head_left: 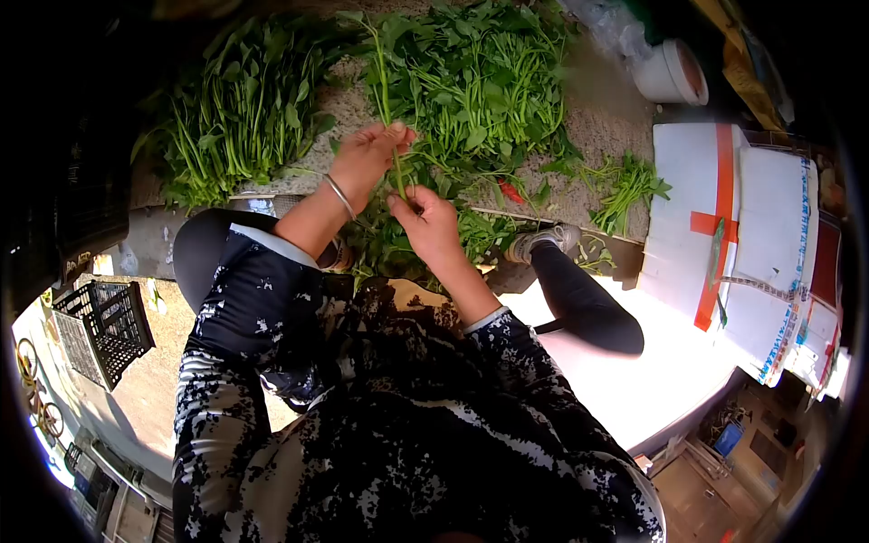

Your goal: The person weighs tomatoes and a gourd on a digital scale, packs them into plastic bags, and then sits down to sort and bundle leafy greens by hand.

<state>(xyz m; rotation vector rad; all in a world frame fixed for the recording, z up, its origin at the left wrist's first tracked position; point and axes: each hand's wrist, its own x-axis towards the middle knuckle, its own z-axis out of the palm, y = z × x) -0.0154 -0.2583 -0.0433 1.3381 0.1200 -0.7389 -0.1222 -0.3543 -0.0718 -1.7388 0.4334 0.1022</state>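
A long leafy green stalk [382, 77], which looks like water spinach, stands nearly upright between my hands. My left hand [364, 163], with a silver bangle at the wrist, is closed around the middle of it. Lower down, my right hand [427, 223] pinches its bottom end between thumb and fingers. Behind them a large pile of similar greens [480, 90] spreads over the stone surface. A second bunch [244, 118] lies to the left, its stems pointing toward me. Loose leaves and stems [484, 233] lie beneath my hands, between my feet.
A small bunch of greens [625, 192] lies on the stone ledge [588, 118] to the right, near a red item [510, 190]. Beyond stand a white bucket [670, 72] and white foam boxes [692, 181] with red tape. A black crate [104, 330] sits at the left.
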